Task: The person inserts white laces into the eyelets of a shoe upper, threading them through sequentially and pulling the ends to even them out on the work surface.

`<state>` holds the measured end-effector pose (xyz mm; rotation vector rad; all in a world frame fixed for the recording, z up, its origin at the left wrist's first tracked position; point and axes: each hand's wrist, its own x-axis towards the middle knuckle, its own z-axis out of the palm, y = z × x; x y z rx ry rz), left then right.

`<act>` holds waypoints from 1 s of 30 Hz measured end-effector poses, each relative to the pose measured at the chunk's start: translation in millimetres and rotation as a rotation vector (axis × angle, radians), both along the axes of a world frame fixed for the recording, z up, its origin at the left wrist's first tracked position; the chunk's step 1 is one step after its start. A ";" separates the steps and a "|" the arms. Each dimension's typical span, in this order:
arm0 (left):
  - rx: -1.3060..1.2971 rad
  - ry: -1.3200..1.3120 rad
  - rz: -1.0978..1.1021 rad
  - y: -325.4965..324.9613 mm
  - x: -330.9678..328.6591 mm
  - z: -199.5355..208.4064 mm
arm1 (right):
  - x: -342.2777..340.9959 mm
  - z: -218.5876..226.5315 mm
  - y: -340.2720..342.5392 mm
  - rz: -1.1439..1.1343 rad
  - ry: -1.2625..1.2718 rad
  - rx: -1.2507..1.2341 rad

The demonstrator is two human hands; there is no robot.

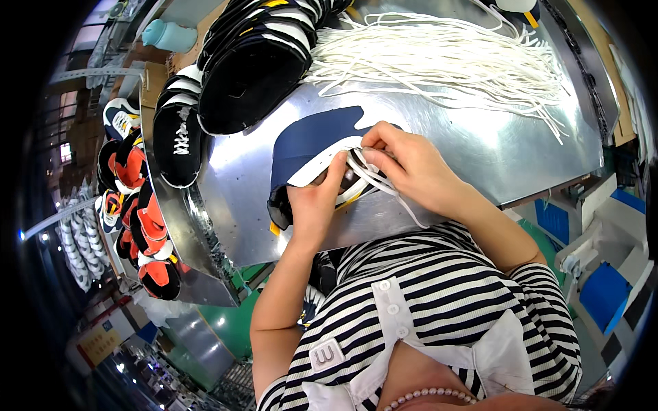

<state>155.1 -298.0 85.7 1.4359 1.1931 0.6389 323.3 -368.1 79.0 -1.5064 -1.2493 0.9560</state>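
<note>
A navy and white shoe upper [312, 139] lies over the metal table, in front of my body. My left hand [317, 202] is closed on its near side, the thumb up along the white eyelet strip. At the strip's far end my right hand [411, 166] pinches a white shoelace [373, 179], thumb against bent forefinger. Loose lace hangs from there toward the table's near edge. My fingers partly cover the eyelets, so which ones are threaded cannot be made out.
A large heap of white laces [439, 61] spreads across the far side of the metal table [480, 151]. Stacked black shoe uppers [253, 85] stand at the far left, a laced one [179, 140] beside them. Orange and black uppers [147, 219] pile up beyond the left edge.
</note>
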 end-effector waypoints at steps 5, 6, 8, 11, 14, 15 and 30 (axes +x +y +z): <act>0.006 -0.011 -0.008 -1.9 -0.7 -0.5 | 7.1 8.6 -1.1 0.032 -0.080 -0.046; 0.014 0.005 -0.024 -2.3 -0.8 -0.2 | 8.1 9.6 -0.8 0.035 -0.092 -0.059; 0.060 0.026 -0.084 -3.3 -2.6 -1.8 | 10.1 2.5 1.1 0.064 -0.124 -0.007; 0.219 0.035 -0.209 -6.7 -6.8 -5.9 | 7.5 0.7 5.6 0.092 -0.203 -0.017; 0.714 0.049 -0.271 -13.8 2.5 -10.3 | -3.2 1.8 14.9 0.131 -0.281 -0.077; 0.482 0.037 -0.283 -14.4 0.2 -9.4 | -5.2 1.5 17.7 0.146 -0.306 -0.099; -0.105 -0.007 -0.164 17.1 -6.5 -3.9 | -14.5 -33.3 31.1 -0.112 -0.359 0.126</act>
